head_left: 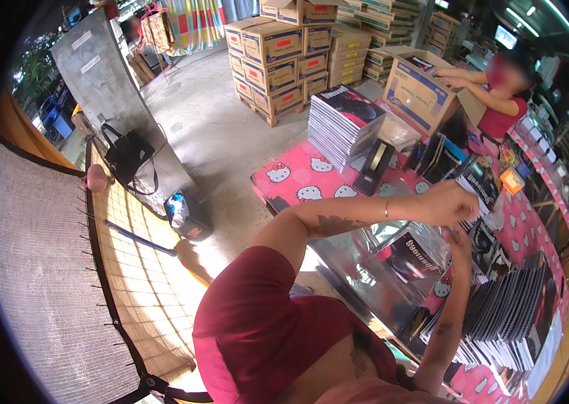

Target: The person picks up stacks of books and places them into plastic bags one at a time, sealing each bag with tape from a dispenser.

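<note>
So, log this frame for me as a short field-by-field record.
Left grip: fingers curled, contents unclear
Right grip: close to the left, contents unclear
Nearby: dark-covered book
Surface: pink tablecloth
Stacks: farther book stack; right-hand book stack
Tool: tape dispenser
Across the table: person reaching into open carton
Background: stacked cartons

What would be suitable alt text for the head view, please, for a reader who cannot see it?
A person's left hand and right hand are close together above a pink tablecloth, near a dark-covered book and clear plastic. One stack of books stands to their left, another to their right; beyond, a co-worker reaches to an open cardboard box.
</note>
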Demonstrator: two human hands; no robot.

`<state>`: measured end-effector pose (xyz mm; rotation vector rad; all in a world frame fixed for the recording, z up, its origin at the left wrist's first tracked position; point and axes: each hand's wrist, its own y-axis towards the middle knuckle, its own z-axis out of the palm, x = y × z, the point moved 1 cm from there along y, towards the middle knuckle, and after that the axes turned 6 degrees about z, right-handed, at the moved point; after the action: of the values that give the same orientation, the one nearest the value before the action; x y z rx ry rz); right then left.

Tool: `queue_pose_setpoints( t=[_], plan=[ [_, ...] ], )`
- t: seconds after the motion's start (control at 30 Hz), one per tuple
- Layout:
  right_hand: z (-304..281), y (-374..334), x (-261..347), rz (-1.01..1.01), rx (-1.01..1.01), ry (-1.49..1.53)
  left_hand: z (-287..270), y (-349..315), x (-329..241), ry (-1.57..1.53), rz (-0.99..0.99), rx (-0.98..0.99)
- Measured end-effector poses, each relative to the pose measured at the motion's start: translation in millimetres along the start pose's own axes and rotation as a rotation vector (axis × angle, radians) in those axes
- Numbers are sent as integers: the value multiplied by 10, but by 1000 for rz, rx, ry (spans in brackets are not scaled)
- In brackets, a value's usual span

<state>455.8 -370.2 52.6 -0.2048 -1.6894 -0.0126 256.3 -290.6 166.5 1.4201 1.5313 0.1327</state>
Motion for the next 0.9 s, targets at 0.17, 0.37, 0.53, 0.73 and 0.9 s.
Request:
queue_pose_setpoints(
  t=[0.17, 0.37, 0.53, 0.73, 0.9],
  plan=[
    [115, -32, 263, -128, -1, -110, 74, -336, 756, -26, -250, 346],
    [-28, -43, 60, -198, -32, -76, 429, -395, 880, -51, -82, 139],
    [188, -122, 286, -335, -181, -82, 513, -429, 878, -40, -39, -89],
    [84, -248, 171, -168, 107, 142, 424, -234, 422, 258, 49, -85],
    [-148, 55, -159, 11, 130, -141, 225, -437, 1019, -152, 95, -44]
  ],
)
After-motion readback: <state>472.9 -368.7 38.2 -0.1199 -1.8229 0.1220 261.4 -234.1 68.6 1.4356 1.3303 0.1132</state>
